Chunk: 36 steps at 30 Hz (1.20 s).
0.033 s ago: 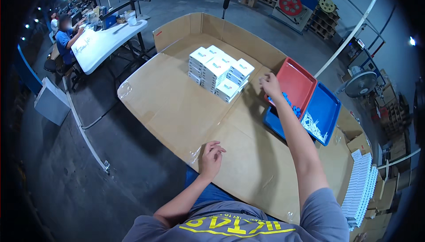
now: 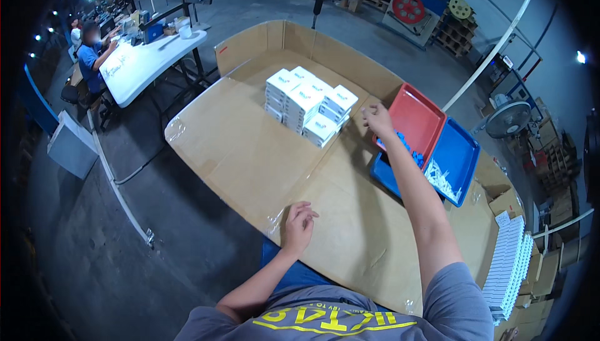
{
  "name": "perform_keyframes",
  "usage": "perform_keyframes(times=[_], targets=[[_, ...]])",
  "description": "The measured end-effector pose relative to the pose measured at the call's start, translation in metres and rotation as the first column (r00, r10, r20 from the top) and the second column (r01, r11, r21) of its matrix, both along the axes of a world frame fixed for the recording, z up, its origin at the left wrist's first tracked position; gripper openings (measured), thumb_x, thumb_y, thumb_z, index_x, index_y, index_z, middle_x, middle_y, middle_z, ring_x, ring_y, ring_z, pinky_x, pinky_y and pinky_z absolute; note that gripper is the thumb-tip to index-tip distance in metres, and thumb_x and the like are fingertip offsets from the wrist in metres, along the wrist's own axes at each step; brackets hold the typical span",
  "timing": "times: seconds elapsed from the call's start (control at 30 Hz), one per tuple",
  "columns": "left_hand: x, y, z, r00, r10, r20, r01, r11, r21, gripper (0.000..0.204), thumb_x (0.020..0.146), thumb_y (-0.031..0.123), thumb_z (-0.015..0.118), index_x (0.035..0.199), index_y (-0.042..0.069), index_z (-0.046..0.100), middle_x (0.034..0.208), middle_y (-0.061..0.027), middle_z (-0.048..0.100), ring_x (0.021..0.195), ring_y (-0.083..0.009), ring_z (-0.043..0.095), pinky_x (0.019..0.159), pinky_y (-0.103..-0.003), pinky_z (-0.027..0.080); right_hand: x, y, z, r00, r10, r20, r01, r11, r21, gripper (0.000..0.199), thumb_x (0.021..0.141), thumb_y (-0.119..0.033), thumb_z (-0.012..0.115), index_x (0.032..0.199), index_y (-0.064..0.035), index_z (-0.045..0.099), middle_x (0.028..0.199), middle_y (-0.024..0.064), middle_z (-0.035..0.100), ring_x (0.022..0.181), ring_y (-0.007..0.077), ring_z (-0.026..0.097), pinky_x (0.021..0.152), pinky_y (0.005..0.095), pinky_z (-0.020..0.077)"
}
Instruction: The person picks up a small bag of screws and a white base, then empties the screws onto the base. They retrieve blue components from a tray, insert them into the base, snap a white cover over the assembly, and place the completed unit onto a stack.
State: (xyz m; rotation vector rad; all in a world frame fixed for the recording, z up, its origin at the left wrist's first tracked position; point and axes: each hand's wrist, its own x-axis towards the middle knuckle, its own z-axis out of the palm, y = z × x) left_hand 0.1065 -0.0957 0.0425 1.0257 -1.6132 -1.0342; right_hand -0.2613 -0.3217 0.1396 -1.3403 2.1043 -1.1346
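I see the wide bench (image 2: 250, 153) covered in brown cardboard carrying, far of centre, a stack of small white cartons (image 2: 309, 103), and on the right a red plastic tray (image 2: 420, 119) beside a blue one (image 2: 459, 157). My right hand (image 2: 377, 119), fingers loosely curled on nothing I can make out, hovers between stack and red tray; my left hand (image 2: 299, 225) rests empty at the near edge. A careless sweep leftward could topple the cartons.

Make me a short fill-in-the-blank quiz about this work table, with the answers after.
1. The right hand reaches beside the stack of ____ boxes.
2. The left hand rests on the ____ covering the table.
3. Next to the red tray sits a ____ tray.
Answers: white; cardboard; blue
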Motion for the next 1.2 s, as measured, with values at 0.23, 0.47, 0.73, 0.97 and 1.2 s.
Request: perform_keyframes(times=[0.23, 0.47, 0.73, 0.97, 1.2], targets=[[0.002, 0.003, 0.001, 0.999, 0.009, 0.050, -0.010, 1.000, 0.028, 0.016, 0.084, -0.008, 0.064, 0.092, 0.003, 0.074, 0.122, -0.0110, 0.063, 0.098, -0.0193, 0.068, 0.079, -0.030, 0.057, 0.038, -0.028, 0.005, 0.931, -0.057, 0.360, -0.007, 0.985, 0.173, 0.060, 0.088, -0.051, 0.080, 0.114, 0.0016, 0.064, 0.091, 0.0102, 0.070, 0.072, 0.0199, 0.070, 0.066, 0.0343, 0.0585], [-0.001, -0.001, 0.001, 0.999, 0.023, 0.046, -0.023, 1.000, 0.003, 0.016, 0.082, -0.008, 0.066, 0.090, 0.003, 0.074, 0.121, -0.0095, 0.063, 0.090, -0.0174, 0.066, 0.075, -0.029, 0.056, 0.037, -0.038, -0.007, 0.809, 0.024, 0.587, -0.092, 0.992, 0.086, 0.036, 0.089, -0.034, 0.085, 0.099, -0.0038, 0.068, 0.086, 0.0050, 0.069, 0.071, 0.0145, 0.066, 0.064, 0.0292, 0.0536], [-0.004, 0.000, 0.000, 0.998, 0.025, 0.058, -0.025, 1.000, -0.001, 0.016, 0.083, -0.009, 0.064, 0.090, 0.002, 0.074, 0.119, -0.0100, 0.063, 0.088, -0.0176, 0.065, 0.073, -0.029, 0.054, 0.029, -0.027, -0.001, 0.624, 0.039, 0.780, -0.085, 0.996, 0.019, 0.022, 0.089, -0.022, 0.083, 0.096, -0.0053, 0.070, 0.082, 0.0024, 0.068, 0.071, 0.0126, 0.065, 0.063, 0.0272, 0.0542], [-0.009, 0.001, -0.009, 0.993, 0.029, 0.115, -0.025, 0.999, -0.044, 0.019, 0.085, -0.011, 0.060, 0.093, 0.001, 0.073, 0.117, -0.0101, 0.064, 0.085, -0.0165, 0.067, 0.069, -0.027, 0.054, 0.053, 0.093, 0.033, 0.475, 0.210, 0.854, 0.080, 0.957, -0.280, 0.031, 0.094, -0.007, 0.075, 0.121, -0.0042, 0.061, 0.113, 0.0062, 0.069, 0.102, 0.0151, 0.068, 0.083, 0.0304, 0.0590], [-0.010, -0.003, -0.019, 0.998, -0.063, 0.017, 0.064, 0.997, -0.051, 0.021, 0.087, -0.014, 0.055, 0.096, -0.001, 0.069, 0.110, -0.0132, 0.066, 0.092, -0.0216, 0.067, 0.074, -0.029, 0.055, 0.048, 0.248, 0.058, 0.614, 0.332, 0.716, 0.217, 0.801, -0.558, 0.038, 0.091, 0.010, 0.072, 0.126, -0.0040, 0.062, 0.126, 0.0036, 0.065, 0.123, 0.0163, 0.061, 0.105, 0.0342, 0.0538]])
